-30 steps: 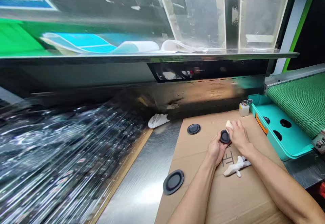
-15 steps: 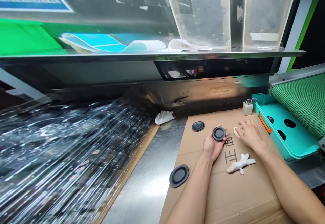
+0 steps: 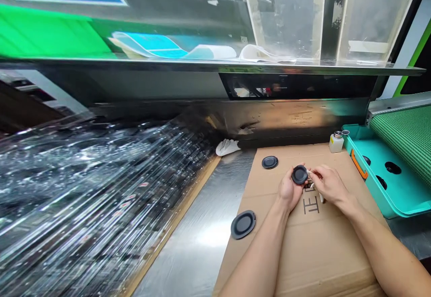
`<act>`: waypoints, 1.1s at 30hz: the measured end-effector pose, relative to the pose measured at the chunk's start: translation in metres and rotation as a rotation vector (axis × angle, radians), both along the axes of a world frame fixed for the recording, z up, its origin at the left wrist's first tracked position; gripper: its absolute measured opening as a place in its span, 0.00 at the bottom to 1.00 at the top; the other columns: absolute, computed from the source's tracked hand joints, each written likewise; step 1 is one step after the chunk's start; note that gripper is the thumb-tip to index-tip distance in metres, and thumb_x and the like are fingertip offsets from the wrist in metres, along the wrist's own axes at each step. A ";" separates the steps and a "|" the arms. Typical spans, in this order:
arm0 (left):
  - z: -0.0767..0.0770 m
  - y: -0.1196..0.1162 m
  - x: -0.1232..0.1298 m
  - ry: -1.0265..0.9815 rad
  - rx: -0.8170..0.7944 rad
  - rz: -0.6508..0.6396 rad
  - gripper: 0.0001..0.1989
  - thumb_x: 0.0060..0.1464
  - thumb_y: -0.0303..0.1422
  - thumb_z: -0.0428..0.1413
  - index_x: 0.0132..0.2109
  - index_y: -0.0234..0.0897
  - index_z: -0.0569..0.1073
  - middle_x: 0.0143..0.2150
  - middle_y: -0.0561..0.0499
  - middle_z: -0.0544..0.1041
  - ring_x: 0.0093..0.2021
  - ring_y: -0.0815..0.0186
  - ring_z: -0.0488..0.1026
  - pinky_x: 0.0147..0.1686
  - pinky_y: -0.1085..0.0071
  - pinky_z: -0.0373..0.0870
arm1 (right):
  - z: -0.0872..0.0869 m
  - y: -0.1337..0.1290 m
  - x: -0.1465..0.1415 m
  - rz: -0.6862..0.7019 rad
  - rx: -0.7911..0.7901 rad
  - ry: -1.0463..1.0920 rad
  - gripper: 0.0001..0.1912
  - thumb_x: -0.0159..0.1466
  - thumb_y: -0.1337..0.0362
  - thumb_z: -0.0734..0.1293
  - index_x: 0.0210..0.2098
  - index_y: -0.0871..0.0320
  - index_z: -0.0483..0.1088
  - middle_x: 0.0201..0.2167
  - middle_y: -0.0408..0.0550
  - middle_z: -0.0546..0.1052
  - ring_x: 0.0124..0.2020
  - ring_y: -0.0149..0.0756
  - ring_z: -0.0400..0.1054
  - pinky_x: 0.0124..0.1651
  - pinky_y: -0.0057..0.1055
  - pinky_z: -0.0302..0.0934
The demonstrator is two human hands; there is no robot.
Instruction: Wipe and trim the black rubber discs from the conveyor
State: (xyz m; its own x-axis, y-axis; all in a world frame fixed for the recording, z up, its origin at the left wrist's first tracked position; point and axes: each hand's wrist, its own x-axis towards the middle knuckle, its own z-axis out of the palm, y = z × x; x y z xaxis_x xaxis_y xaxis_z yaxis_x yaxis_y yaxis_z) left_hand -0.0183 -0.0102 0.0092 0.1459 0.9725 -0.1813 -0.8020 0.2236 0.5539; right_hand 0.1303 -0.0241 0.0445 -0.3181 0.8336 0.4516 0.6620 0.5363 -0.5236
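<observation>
Fingers (image 3: 315, 174) of the right hand (image 3: 329, 183) pinched together on a white cloth piece (image 3: 322, 197), one end of it drawn up to the rim of a round black part (image 3: 299, 175); whether it touches the rim cannot be told. Left hand (image 3: 288, 190) holds that part from below and the side, fingers curled about its edge, dished face up, above a cardboard sheet (image 3: 303, 256) laid over the steel desk (image 3: 198, 229). Printed characters (image 3: 310, 205) on the cardboard, just below the hands. Two more black parts lie flat at the sheet's left side: a smaller one (image 3: 270, 162) toward the far edge, a larger one (image 3: 243, 225) nearer the person. White bottle (image 3: 336, 143) with metal cap stands at the far right corner, beside a teal bin (image 3: 374, 194) with an orange handle (image 3: 359, 165); dark round shapes show within. Green conveyor belt (image 3: 407, 128) partly overhangs the bin. Crumpled white glove (image 3: 227, 147) lies beyond the cardboard's left edge, near a heap of glossy clear plastic (image 3: 128, 202).
</observation>
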 end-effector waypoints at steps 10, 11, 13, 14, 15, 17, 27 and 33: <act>-0.019 -0.004 0.016 0.032 0.024 0.026 0.16 0.65 0.39 0.50 0.48 0.35 0.77 0.47 0.43 0.79 0.50 0.58 0.75 0.48 0.62 0.73 | -0.026 0.008 -0.018 -0.178 0.109 -0.337 0.11 0.71 0.66 0.60 0.37 0.57 0.73 0.37 0.50 0.75 0.40 0.38 0.67 0.41 0.29 0.57; -0.019 -0.004 0.015 0.034 0.023 0.042 0.15 0.64 0.39 0.51 0.48 0.35 0.77 0.47 0.42 0.80 0.50 0.58 0.76 0.49 0.62 0.73 | -0.027 0.008 -0.019 -0.188 0.093 -0.342 0.11 0.71 0.66 0.60 0.35 0.57 0.73 0.36 0.50 0.75 0.39 0.37 0.68 0.41 0.29 0.56; -0.018 -0.004 0.014 0.024 0.020 0.066 0.15 0.65 0.38 0.51 0.48 0.34 0.77 0.46 0.41 0.80 0.50 0.57 0.76 0.51 0.61 0.72 | -0.030 0.007 -0.020 -0.179 0.043 -0.294 0.10 0.69 0.67 0.62 0.33 0.57 0.73 0.35 0.49 0.76 0.37 0.36 0.68 0.40 0.28 0.57; -0.017 -0.004 0.014 0.018 0.015 0.075 0.15 0.65 0.38 0.50 0.47 0.33 0.77 0.46 0.41 0.80 0.50 0.58 0.76 0.52 0.61 0.71 | -0.032 0.007 -0.021 -0.157 0.013 -0.250 0.10 0.68 0.68 0.63 0.32 0.57 0.73 0.34 0.48 0.76 0.36 0.35 0.68 0.39 0.28 0.57; -0.015 -0.005 0.014 0.013 0.008 0.082 0.15 0.65 0.37 0.50 0.47 0.33 0.77 0.45 0.40 0.80 0.50 0.58 0.76 0.53 0.61 0.71 | -0.033 0.006 -0.021 -0.121 -0.014 -0.202 0.09 0.66 0.69 0.63 0.31 0.57 0.74 0.33 0.46 0.76 0.34 0.33 0.68 0.39 0.27 0.57; -0.012 -0.006 0.015 0.010 -0.008 0.081 0.16 0.66 0.37 0.48 0.47 0.33 0.77 0.45 0.40 0.80 0.50 0.58 0.76 0.54 0.60 0.71 | -0.034 0.006 -0.021 -0.033 -0.042 -0.118 0.08 0.64 0.71 0.64 0.30 0.57 0.74 0.30 0.44 0.75 0.32 0.31 0.68 0.37 0.26 0.57; -0.011 -0.007 0.023 -0.098 -0.045 0.060 0.16 0.68 0.34 0.45 0.46 0.34 0.77 0.45 0.44 0.79 0.50 0.63 0.76 0.54 0.68 0.71 | -0.035 0.013 -0.028 -0.136 0.111 -0.067 0.10 0.69 0.69 0.59 0.37 0.56 0.72 0.34 0.49 0.74 0.39 0.39 0.66 0.45 0.32 0.59; -0.005 -0.008 0.016 -0.114 -0.100 0.004 0.18 0.68 0.35 0.44 0.47 0.31 0.77 0.43 0.41 0.80 0.48 0.61 0.77 0.51 0.65 0.73 | -0.034 0.011 -0.026 0.104 0.099 -0.036 0.09 0.68 0.70 0.61 0.33 0.56 0.71 0.35 0.47 0.74 0.39 0.36 0.66 0.45 0.30 0.59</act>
